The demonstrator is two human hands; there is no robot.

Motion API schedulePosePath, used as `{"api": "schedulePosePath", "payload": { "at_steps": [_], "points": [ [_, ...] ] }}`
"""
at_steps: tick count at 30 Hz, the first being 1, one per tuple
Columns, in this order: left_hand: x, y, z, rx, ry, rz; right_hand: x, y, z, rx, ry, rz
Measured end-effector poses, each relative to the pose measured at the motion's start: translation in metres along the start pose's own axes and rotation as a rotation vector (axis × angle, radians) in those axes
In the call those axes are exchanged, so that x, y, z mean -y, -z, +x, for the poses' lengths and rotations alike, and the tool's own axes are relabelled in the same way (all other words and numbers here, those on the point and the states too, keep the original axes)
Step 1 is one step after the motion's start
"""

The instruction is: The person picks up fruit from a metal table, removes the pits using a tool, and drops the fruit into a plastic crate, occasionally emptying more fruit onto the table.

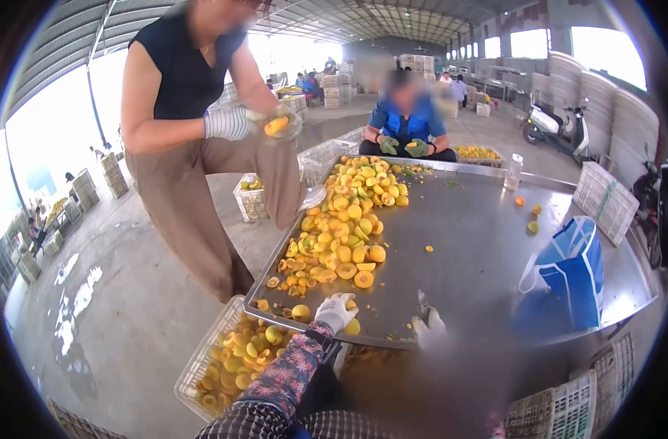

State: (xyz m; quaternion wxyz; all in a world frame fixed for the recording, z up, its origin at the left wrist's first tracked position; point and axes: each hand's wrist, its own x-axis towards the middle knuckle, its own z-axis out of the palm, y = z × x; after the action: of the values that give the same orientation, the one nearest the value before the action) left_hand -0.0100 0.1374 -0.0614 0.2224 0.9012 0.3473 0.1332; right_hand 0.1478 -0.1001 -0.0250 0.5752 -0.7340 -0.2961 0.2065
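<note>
My left hand [337, 312], in a white glove with a floral sleeve behind it, is closed round a yellow fruit [350, 305] at the near edge of the metal table [451, 285]. Another fruit piece [352, 326] lies just below its fingers. To the right, my right hand [430, 329], also gloved, holds a small tool [422, 298] pointing up; blur hides part of this arm. A large heap of halved yellow fruit [346, 227] covers the table's left side, beyond my left hand.
A crate of fruit [235, 358] stands below the table's left corner. One co-worker [180, 88] stands at the left, another [403, 124] sits at the far edge. A blue bag [574, 274] and a clear bottle [513, 173] are on the right side.
</note>
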Motion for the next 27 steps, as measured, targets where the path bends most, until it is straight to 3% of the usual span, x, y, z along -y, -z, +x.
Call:
{"api": "schedulePosePath", "payload": {
  "at_steps": [4,10,17,22,27],
  "points": [
    [-0.007,0.010,-0.006,-0.006,0.045,0.008,0.006,0.000,-0.002,-0.003,0.000,0.053],
    [-0.021,0.022,-0.012,0.034,0.160,0.061,0.013,0.006,-0.005,0.067,-0.152,0.372],
    [-0.014,0.016,-0.008,0.010,0.160,0.057,-0.035,-0.006,0.013,0.021,-0.035,0.452],
    [-0.011,0.012,-0.007,-0.001,0.158,0.068,0.010,0.005,-0.002,0.099,-0.139,0.410],
    [-0.012,0.013,-0.008,-0.020,0.140,0.066,0.013,0.007,-0.003,0.111,-0.145,0.434]
  ]
}}
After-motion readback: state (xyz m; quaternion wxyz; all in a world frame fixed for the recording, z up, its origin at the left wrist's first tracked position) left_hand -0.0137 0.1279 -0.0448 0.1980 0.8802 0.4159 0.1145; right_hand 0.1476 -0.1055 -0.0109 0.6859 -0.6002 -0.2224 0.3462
